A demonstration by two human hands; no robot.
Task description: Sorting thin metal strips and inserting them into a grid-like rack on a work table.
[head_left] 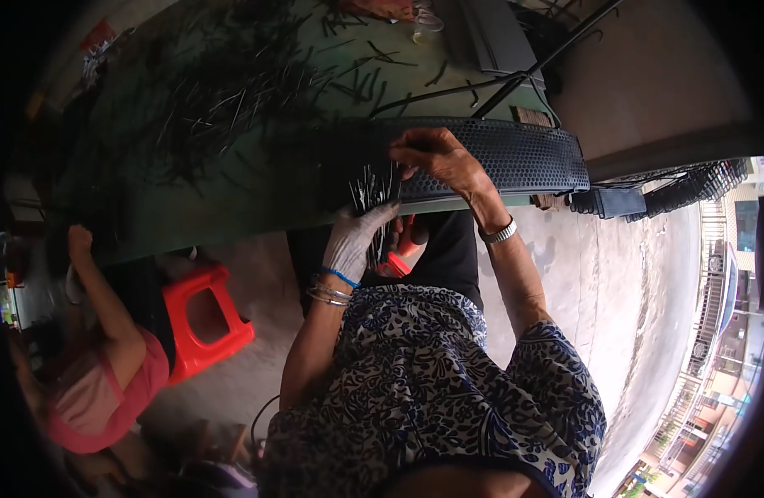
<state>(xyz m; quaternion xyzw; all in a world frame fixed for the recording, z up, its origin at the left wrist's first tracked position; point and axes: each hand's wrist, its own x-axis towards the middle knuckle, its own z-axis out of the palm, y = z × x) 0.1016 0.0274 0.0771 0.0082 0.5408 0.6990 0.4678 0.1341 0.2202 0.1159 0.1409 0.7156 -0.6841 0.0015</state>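
My left hand (pixel 357 235), in a pale glove, is closed around a bundle of thin dark strips (pixel 370 189). Their ends stick up past my fingers, and some show shiny. Bare and bent at the wrist, my right hand (pixel 447 163) pinches its fingertips together just above and right of the bundle. Whatever lies between those fingertips is too small and dark to make out. Beneath the right hand, a long black perforated panel (pixel 523 156) with a honeycomb pattern lies along the near edge of the green table (pixel 274 212).
Loose dark strips (pixel 233 100) lie heaped across the table. Black rods (pixel 515 83) cross near its right end, and grey sheets (pixel 494 37) stand behind. A red stool (pixel 206 324) is at the left, beside another person in pink (pixel 116 390). Black mesh racks (pixel 689 191) are at far right.
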